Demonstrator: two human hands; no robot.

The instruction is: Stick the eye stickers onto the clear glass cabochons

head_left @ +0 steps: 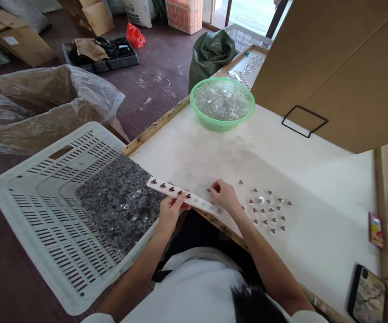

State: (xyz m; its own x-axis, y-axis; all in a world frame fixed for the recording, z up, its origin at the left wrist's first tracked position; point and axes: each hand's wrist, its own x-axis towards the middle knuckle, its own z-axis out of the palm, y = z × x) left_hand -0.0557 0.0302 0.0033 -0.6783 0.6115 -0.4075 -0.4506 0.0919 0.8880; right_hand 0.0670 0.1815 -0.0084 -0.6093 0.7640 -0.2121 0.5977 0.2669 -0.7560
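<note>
My left hand (pixel 171 211) grips a long white strip of stickers (pixel 202 203) between thumb and fingers, over the table's front edge. Small dark printed motifs line the strip's left part, while its right part is blank. My right hand (pixel 224 197) pinches with thumb and forefinger just above the white tabletop. A small dark sticker (pixel 208 190) shows at those fingertips. To the right of this hand, several clear round pieces (pixel 268 209) lie spread out, most with a dark motif on them. One clear disc (pixel 260 200) among them looks plain.
A green basket (pixel 222 124) of clear discs stands at the table's far left. Left of me, a white crate (pixel 39 224) holds many clear pieces. A large cardboard sheet (pixel 342 76) with a black wire frame (pixel 304 121) rises at right. A phone (pixel 367 294) lies near the right edge.
</note>
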